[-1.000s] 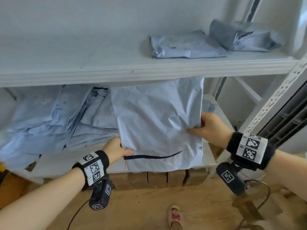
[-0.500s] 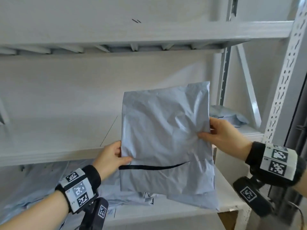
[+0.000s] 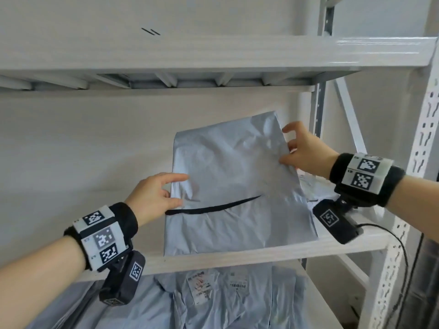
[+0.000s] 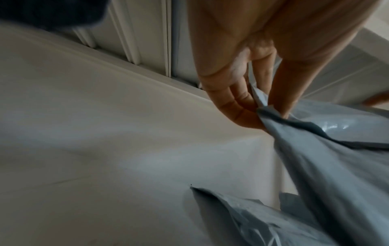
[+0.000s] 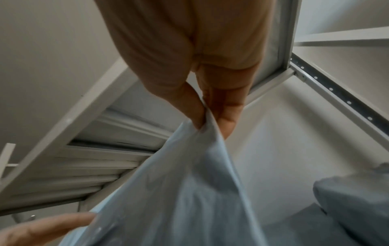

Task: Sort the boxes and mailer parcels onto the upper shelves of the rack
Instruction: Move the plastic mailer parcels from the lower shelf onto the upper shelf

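Observation:
A large grey mailer parcel (image 3: 235, 186) with a curved black stripe stands tilted above the middle shelf (image 3: 237, 257) of the white rack. My left hand (image 3: 156, 195) pinches its left edge between thumb and fingers, which the left wrist view shows on the mailer parcel (image 4: 315, 149) close up. My right hand (image 3: 301, 153) pinches the upper right edge; the right wrist view shows thumb and fingers closed on the mailer parcel (image 5: 189, 183). The parcel's lower edge is at the shelf's front lip.
More grey mailers (image 3: 213, 300) with printed labels lie piled on the shelf below. Another grey parcel (image 5: 353, 199) lies on the middle shelf at the right, behind the held one. The upper shelf (image 3: 213, 53) runs overhead. A perforated upright (image 3: 413, 186) stands at the right.
Both hands have lifted the mailer from the lower shelf up to the middle shelf and pushed it further in. The right hand has shifted higher along the parcel's right edge.

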`<move>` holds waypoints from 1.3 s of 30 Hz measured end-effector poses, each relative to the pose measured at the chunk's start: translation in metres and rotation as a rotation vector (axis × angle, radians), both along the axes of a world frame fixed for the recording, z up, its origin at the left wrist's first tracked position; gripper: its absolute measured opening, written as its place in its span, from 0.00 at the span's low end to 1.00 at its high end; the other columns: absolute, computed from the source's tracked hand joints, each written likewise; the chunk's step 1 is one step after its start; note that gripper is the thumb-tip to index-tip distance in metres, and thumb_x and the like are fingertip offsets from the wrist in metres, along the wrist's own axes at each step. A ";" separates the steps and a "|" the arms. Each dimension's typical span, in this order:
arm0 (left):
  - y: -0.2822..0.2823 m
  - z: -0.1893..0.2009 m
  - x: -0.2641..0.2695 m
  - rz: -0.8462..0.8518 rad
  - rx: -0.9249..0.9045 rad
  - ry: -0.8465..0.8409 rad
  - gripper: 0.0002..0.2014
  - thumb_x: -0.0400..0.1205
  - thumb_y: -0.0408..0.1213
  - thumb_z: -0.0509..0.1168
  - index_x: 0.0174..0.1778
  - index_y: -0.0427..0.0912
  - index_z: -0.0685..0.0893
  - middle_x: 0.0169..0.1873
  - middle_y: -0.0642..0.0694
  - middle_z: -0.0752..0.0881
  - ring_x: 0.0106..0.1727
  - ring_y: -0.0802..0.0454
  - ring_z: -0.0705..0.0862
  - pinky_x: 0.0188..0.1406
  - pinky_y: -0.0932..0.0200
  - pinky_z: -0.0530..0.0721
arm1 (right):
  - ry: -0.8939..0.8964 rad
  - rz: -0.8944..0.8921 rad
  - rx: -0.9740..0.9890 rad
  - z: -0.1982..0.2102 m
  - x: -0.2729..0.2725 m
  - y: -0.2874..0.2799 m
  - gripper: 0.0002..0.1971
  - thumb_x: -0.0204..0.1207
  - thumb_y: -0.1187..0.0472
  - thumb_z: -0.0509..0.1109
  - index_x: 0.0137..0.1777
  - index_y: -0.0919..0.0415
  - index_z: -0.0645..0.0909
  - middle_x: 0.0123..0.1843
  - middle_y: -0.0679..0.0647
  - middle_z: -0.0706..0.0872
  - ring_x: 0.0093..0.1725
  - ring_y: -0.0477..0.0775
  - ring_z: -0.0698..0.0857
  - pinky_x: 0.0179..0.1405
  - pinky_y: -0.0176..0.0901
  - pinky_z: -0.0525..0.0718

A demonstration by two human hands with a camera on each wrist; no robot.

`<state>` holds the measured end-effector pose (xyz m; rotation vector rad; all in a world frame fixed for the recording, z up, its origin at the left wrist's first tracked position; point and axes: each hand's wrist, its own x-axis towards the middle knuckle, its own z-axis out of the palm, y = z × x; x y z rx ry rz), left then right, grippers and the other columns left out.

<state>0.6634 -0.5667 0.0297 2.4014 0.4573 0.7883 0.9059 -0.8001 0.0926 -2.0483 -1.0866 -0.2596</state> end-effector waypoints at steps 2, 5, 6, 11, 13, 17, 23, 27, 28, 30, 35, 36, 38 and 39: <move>0.002 0.003 0.023 0.003 -0.021 0.011 0.26 0.76 0.28 0.73 0.64 0.62 0.81 0.51 0.59 0.82 0.32 0.45 0.82 0.47 0.64 0.84 | -0.119 -0.078 -0.077 0.006 0.024 0.009 0.20 0.73 0.66 0.75 0.64 0.58 0.76 0.48 0.53 0.84 0.45 0.55 0.85 0.46 0.47 0.84; 0.009 0.007 0.054 0.012 -0.099 0.074 0.27 0.76 0.29 0.73 0.69 0.55 0.80 0.40 0.59 0.82 0.38 0.44 0.86 0.49 0.64 0.83 | -0.155 -0.101 -0.191 0.009 0.057 0.023 0.10 0.73 0.65 0.74 0.53 0.56 0.87 0.43 0.49 0.83 0.41 0.49 0.81 0.38 0.34 0.74; 0.012 0.008 0.064 0.012 -0.129 0.105 0.29 0.76 0.29 0.73 0.71 0.54 0.78 0.39 0.56 0.84 0.39 0.45 0.87 0.50 0.64 0.83 | -0.147 -0.088 -0.240 0.009 0.067 0.029 0.09 0.73 0.65 0.74 0.53 0.56 0.88 0.43 0.48 0.84 0.40 0.47 0.81 0.40 0.33 0.74; 0.029 0.005 0.106 0.031 -0.212 0.280 0.36 0.74 0.32 0.76 0.78 0.50 0.72 0.55 0.48 0.83 0.47 0.49 0.86 0.52 0.58 0.86 | -0.132 -0.034 -0.530 -0.004 0.103 0.058 0.21 0.73 0.52 0.75 0.59 0.67 0.86 0.55 0.62 0.88 0.55 0.61 0.85 0.58 0.50 0.83; 0.035 0.000 0.116 0.039 -0.220 0.363 0.39 0.73 0.33 0.77 0.79 0.49 0.68 0.49 0.51 0.82 0.43 0.53 0.85 0.48 0.60 0.86 | -0.119 -0.011 -0.625 -0.013 0.112 0.068 0.26 0.74 0.48 0.74 0.60 0.72 0.84 0.60 0.67 0.85 0.53 0.63 0.85 0.59 0.49 0.82; 0.045 -0.005 0.132 0.035 -0.222 0.521 0.44 0.73 0.33 0.77 0.82 0.47 0.62 0.65 0.40 0.81 0.51 0.52 0.84 0.49 0.63 0.83 | -0.168 -0.009 -0.818 -0.029 0.121 0.084 0.27 0.72 0.41 0.73 0.56 0.66 0.84 0.53 0.58 0.85 0.49 0.56 0.82 0.49 0.45 0.80; 0.060 -0.015 0.150 0.013 -0.175 0.675 0.47 0.73 0.33 0.77 0.84 0.43 0.56 0.77 0.43 0.71 0.66 0.52 0.76 0.55 0.67 0.76 | -0.153 -0.020 -0.946 -0.058 0.138 0.100 0.25 0.63 0.36 0.77 0.49 0.56 0.81 0.48 0.49 0.83 0.48 0.52 0.83 0.48 0.42 0.80; 0.064 -0.024 0.156 0.027 -0.061 0.757 0.48 0.74 0.40 0.77 0.84 0.44 0.54 0.81 0.46 0.65 0.77 0.49 0.69 0.67 0.67 0.68 | -0.148 -0.051 -1.016 -0.071 0.140 0.106 0.25 0.61 0.33 0.76 0.46 0.51 0.76 0.43 0.45 0.79 0.45 0.51 0.80 0.46 0.42 0.76; 0.064 -0.026 0.157 0.025 -0.040 0.768 0.48 0.74 0.42 0.77 0.84 0.45 0.54 0.81 0.46 0.64 0.78 0.49 0.67 0.71 0.64 0.67 | -0.163 -0.063 -1.035 -0.072 0.139 0.107 0.26 0.61 0.32 0.75 0.46 0.51 0.75 0.43 0.45 0.79 0.46 0.52 0.80 0.46 0.42 0.76; 0.066 -0.028 0.159 0.014 0.004 0.787 0.48 0.74 0.44 0.77 0.84 0.45 0.54 0.82 0.46 0.62 0.80 0.49 0.65 0.76 0.60 0.65 | -0.196 -0.070 -1.067 -0.073 0.138 0.106 0.28 0.63 0.31 0.73 0.50 0.54 0.78 0.49 0.49 0.80 0.51 0.55 0.81 0.50 0.45 0.79; 0.066 -0.030 0.159 0.035 0.210 0.827 0.48 0.73 0.51 0.75 0.84 0.48 0.54 0.84 0.42 0.51 0.83 0.45 0.57 0.79 0.56 0.61 | -0.235 -0.086 -1.066 -0.069 0.132 0.100 0.32 0.72 0.33 0.68 0.67 0.57 0.80 0.64 0.54 0.80 0.66 0.58 0.79 0.66 0.51 0.77; 0.065 -0.030 0.158 0.035 0.232 0.819 0.48 0.73 0.51 0.75 0.84 0.48 0.54 0.84 0.42 0.49 0.83 0.45 0.56 0.79 0.57 0.61 | -0.254 -0.092 -1.086 -0.067 0.130 0.098 0.34 0.75 0.33 0.65 0.72 0.57 0.76 0.71 0.55 0.77 0.70 0.58 0.76 0.71 0.53 0.73; 0.061 -0.030 0.155 0.011 0.262 0.781 0.46 0.74 0.50 0.75 0.84 0.49 0.57 0.84 0.43 0.48 0.83 0.45 0.57 0.78 0.58 0.62 | -0.286 -0.096 -1.085 -0.063 0.122 0.093 0.38 0.78 0.33 0.61 0.80 0.58 0.66 0.81 0.56 0.68 0.78 0.57 0.68 0.78 0.54 0.66; 0.058 -0.029 0.152 -0.005 0.275 0.756 0.45 0.74 0.50 0.75 0.83 0.49 0.58 0.84 0.43 0.49 0.83 0.45 0.57 0.77 0.57 0.62 | -0.305 -0.086 -1.071 -0.060 0.117 0.090 0.39 0.78 0.33 0.60 0.82 0.59 0.63 0.82 0.56 0.66 0.80 0.57 0.66 0.79 0.54 0.64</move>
